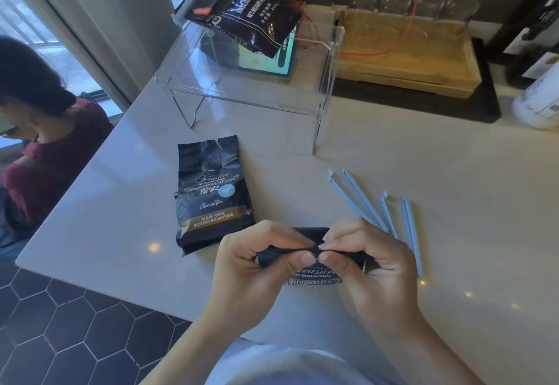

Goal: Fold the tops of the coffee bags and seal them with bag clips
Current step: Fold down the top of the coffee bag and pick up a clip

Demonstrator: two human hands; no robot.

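Coffee bag (313, 275) in black sits at the near edge of the white counter (393, 148), its top pinched into a fold by both hands. Left hand (257, 266) and right hand (369, 260) grip the fold, fingertips meeting at its middle. Another coffee bag (211, 197) lies flat just beside the left hand. Blue bag clips (378, 206) lie near the right hand.

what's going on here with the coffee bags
A person is folding down the top of a black coffee bag, pinching it with the left hand and right hand at the counter's near edge. A second bag lies flat to the left, not yet clipped. Blue clips lie loose on the counter to the right. A third bag, with a clip on its top, rests on a clear shelf further back.
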